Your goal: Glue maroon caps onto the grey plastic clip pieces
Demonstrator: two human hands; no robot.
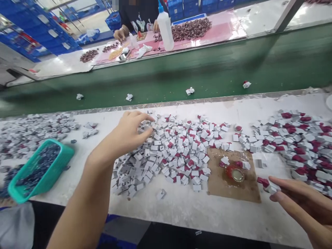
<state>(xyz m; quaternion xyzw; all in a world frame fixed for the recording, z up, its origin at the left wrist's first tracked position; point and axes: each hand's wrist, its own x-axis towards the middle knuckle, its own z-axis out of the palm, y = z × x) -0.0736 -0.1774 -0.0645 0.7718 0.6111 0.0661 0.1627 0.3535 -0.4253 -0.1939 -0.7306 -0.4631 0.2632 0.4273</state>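
My left hand (133, 129) is over the back left of a pile of small white and dark red plastic parts (178, 148). Its thumb and fingers are spread, and nothing shows between them. At the right, my right hand (302, 204) pinches a small white and dark red plastic part (271, 187) between thumb and fingertip, just beside a brown board (220, 186). On that board sits a small round red dish (234, 173) with a pale, ridged centre, and a couple of the parts lie touching or close to it.
A teal basket (66, 154) of dark pieces stands at the left beside grey parts (38, 128). More white and red parts (298, 145) are heaped at the right. Beyond runs a green conveyor belt (160, 77) carrying several parts. Across it, a person (141, 17) works near a white bottle (166, 31).
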